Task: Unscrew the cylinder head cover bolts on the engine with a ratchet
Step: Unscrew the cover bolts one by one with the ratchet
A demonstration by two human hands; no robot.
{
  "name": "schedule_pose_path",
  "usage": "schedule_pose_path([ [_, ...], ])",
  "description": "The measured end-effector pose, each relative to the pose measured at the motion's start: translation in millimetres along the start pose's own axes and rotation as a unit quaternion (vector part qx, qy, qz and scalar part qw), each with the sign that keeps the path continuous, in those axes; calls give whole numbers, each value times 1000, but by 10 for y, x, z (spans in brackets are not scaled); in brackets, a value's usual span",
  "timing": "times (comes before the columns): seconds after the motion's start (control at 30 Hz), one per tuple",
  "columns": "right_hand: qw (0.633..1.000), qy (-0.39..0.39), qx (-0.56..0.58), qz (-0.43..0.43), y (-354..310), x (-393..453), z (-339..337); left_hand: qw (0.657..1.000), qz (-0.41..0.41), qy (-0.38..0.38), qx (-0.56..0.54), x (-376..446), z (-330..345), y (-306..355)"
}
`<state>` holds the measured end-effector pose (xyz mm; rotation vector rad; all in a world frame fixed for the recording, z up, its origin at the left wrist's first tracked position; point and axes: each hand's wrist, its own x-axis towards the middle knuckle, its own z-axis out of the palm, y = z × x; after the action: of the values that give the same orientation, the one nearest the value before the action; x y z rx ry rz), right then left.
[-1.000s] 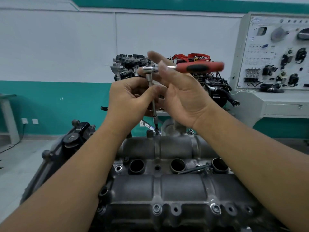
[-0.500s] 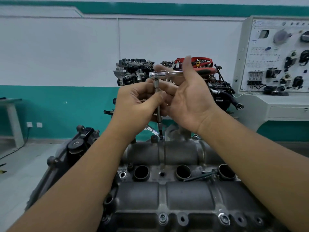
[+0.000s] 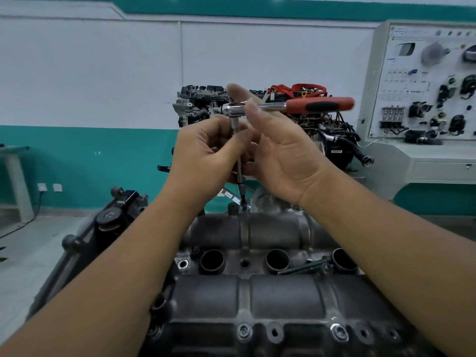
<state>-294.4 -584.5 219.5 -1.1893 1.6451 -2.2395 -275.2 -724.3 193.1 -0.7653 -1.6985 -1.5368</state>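
no legible text, training panel (image 3: 422, 81) markings too small

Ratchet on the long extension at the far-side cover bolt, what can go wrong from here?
1. The left hand only pinches the long extension; the bit could tilt and slip off the far bolt.
2. The right hand sits open at the ratchet head, not on its red grip, so control of the swing looks weak.
3. A loose bolt lies beside open plug wells; a knock might drop it in.
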Motion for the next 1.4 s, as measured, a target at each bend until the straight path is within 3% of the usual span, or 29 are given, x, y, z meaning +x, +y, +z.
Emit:
schedule_pose_path([
  [0.17, 996, 12, 70, 50, -33, 56, -18, 999, -23, -19, -16, 6, 25, 3],
  [0.4, 999, -30, 6, -13, 3, 20, 36, 1000, -16, -9, -2, -3, 8, -2],
  [0.57, 998, 28, 32, 44, 7, 35, 37, 998, -35, -56, -25, -3, 17, 9],
  [0.7, 1000, 5, 24, 1, 36, 10, 41, 998, -12, -35, -48, -4, 16, 14],
  [0.9, 997, 22, 57, 40, -6, 30, 36, 997, -30, -46, -58, -1, 10, 21],
  [1.07, 1000, -4, 18, -21, 44, 9, 47, 999, 0, -16, -28, -13, 17, 10],
  [1.23, 997, 21, 48, 49, -8, 28, 28, 999, -18, -28, -16, 0, 12, -8],
  [1.4, 999, 12, 42, 21, 5, 8, 40, 1000, -3, 1, -7, -7, 2, -7],
])
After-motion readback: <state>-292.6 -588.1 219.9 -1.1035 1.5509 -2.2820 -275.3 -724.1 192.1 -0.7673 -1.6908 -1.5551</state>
